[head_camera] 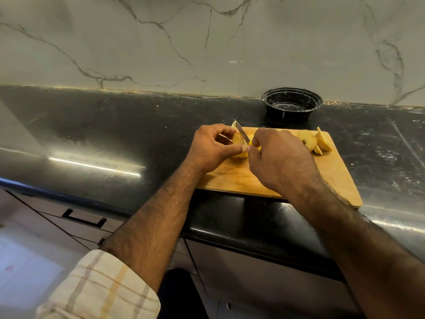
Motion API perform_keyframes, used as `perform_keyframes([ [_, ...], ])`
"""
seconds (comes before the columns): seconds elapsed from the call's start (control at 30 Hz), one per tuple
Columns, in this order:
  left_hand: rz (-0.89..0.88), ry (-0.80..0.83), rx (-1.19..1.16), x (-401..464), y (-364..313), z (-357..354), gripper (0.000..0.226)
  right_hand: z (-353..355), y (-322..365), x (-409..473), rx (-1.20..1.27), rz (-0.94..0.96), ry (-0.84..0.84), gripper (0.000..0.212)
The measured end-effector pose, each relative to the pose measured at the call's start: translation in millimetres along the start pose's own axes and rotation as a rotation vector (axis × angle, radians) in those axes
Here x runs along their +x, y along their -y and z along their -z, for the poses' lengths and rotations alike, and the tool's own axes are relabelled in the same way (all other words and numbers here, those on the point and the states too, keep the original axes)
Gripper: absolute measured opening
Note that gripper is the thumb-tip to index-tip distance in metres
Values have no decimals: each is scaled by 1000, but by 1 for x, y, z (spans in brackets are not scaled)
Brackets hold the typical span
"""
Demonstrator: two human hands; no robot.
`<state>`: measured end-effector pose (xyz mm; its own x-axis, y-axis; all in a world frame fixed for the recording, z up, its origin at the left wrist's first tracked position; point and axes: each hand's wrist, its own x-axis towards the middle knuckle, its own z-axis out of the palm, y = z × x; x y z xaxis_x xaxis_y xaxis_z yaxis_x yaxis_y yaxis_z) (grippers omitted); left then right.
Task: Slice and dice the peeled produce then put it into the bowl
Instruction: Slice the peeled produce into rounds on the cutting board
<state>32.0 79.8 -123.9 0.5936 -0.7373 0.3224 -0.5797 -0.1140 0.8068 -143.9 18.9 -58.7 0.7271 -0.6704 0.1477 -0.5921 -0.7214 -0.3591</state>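
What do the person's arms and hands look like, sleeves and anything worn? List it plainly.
Both hands are bare: no gloves, rings or watch visible. The left hand leads to a hairy forearm with a cream sleeve, checked in tan and yellow, rolled near the elbow. The right hand has a bare, hairy forearm; no sleeve shows.

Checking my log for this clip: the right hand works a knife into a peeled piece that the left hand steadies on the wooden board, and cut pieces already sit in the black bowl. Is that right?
Not quite. In the head view the black bowl is empty; the cut pieces lie on the wooden board, at its far right. The rest stands: right hand with knife, left hand steadying the peeled piece.
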Motion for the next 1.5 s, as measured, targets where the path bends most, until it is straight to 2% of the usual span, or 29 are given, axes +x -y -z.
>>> perform_keyframes([
  [0.5,-19,-21,-32,0,2,1,32,-1,0,-8,-108,-3,48,21],
  [0.77,-18,-23,-23,-3,1,3,35,-8,-2,3,-3,-17,69,15],
  [0.93,-15,-36,-18,-1,3,4,38,-14,-9,-13,-49,-5,117,15],
  [1.1,-28,-38,-11,-3,1,3,34,-15,-1,-4,-76,-6,139,25],
  [1.37,-1,-10,-14,-1,5,6,39,-7,-6,-13,-214,36,212,25],
  [1.5,-3,-25,-32,-2,3,5,43,-9,-14,-15,-125,-6,132,25],
])
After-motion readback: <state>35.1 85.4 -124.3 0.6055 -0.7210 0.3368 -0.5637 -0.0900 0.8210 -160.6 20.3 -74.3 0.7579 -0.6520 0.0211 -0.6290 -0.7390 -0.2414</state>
